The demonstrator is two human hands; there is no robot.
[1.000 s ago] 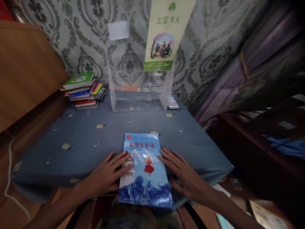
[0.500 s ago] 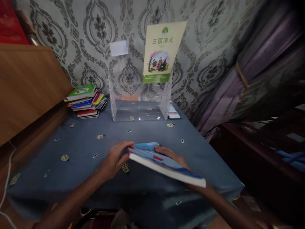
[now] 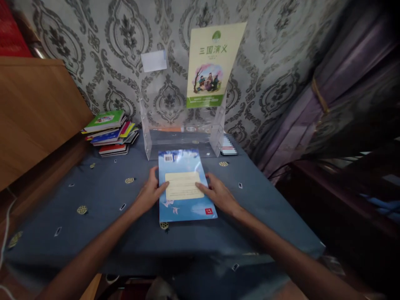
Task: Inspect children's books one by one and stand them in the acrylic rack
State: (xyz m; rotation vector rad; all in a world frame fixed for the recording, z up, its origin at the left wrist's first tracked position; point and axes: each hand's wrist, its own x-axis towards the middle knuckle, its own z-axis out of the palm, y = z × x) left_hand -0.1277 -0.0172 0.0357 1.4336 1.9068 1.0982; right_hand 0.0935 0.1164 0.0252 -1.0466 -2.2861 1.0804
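A blue book (image 3: 184, 210) is held in front of me over the table, its back cover facing up with a barcode near the top and a pale yellow text panel in the middle. My left hand (image 3: 151, 191) grips its left edge, thumb on the cover. On the opposite edge, my right hand (image 3: 220, 193) holds it the same way, fingers underneath. Just beyond the book stands a clear acrylic rack (image 3: 146, 139). A pale yellow and green book (image 3: 215, 62) stands upright at the rack's right side.
A stack of books (image 3: 108, 133) lies at the table's back left beside a wooden cabinet (image 3: 34, 108). A small pixelated item (image 3: 228, 146) sits right of the rack. The blue-grey tablecloth (image 3: 103, 225) covers the table. A purple curtain (image 3: 290, 121) hangs at the right.
The blue book has turned from a tilted, edge-on pose to lying cover up, squared toward the rack. Both hands now grip its two sides.
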